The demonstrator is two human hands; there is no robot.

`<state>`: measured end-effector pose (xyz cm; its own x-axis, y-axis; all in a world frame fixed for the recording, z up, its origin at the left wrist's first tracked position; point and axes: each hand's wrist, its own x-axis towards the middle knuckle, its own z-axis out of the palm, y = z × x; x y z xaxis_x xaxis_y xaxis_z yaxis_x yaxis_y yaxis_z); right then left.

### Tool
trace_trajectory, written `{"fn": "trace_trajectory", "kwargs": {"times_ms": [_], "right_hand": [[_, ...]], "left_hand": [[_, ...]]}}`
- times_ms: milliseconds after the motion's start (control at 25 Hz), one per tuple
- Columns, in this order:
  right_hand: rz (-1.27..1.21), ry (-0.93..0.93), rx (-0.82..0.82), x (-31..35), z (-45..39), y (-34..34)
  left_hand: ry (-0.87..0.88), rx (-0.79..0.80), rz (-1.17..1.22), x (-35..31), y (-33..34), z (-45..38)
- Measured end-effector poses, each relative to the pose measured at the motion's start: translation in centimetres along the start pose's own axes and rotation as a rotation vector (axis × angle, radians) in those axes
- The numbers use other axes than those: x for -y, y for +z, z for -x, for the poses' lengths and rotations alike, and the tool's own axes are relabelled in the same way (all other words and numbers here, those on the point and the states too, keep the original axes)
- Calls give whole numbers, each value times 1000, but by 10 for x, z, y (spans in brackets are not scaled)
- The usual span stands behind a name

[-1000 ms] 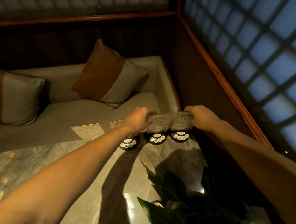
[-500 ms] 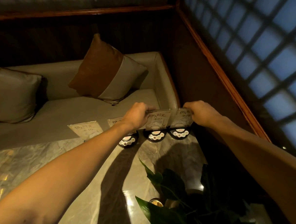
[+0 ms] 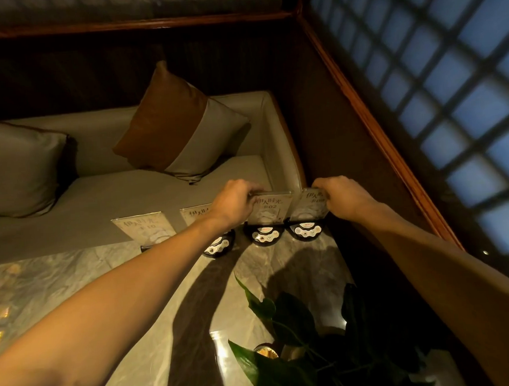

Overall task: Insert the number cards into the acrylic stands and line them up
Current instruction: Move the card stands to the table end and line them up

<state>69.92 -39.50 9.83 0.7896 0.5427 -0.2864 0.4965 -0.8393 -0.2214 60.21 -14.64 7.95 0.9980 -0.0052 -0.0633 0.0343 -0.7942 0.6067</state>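
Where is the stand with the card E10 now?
In the head view, the E10 stand is leftmost in the row at the table's far edge, untouched, left of the left hand.

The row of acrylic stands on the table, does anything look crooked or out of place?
Nothing is tipped or damaged. The leftmost stand sits apart from the other three, which crowd together. The left hand and right hand each grip the top of a stand.
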Motion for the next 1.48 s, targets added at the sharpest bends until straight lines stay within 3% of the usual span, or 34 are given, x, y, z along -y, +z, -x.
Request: {"fn": "trace_trajectory", "kwargs": {"times_ms": [1120,1480], "right_hand": [[-16,19,12,2,0,2],[53,25,-8,5,3,7]], "left_hand": [[-32,-76,-66,0,5,2],[-71,2,-39,5,-2,5]]}}
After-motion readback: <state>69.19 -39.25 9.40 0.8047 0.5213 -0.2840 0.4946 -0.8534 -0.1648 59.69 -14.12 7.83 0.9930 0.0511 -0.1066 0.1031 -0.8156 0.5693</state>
